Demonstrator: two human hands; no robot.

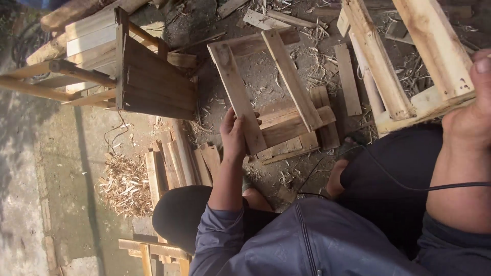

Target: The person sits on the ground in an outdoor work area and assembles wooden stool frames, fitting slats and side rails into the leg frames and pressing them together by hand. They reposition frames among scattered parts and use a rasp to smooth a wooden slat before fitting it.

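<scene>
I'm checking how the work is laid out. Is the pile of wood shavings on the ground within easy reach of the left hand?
Probably not without letting go: the left hand grips a slat of the wooden frame, and the shavings pile lies well off to the side, beyond loose slats.

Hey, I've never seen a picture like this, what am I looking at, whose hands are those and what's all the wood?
There is no machine here: a person wears a camera on the head, so the one picture looks down past their own body at their two bare hands. The left hand grips a flat plank that forms one side of a rough slatted frame lying on the dirt ground. The right hand, close to the lens at the right edge, holds a paler wooden frame. Around them lie loose slats, a heap of shavings and, upper left, a finished darker crate. A thin black cable crosses the person's lap.
</scene>
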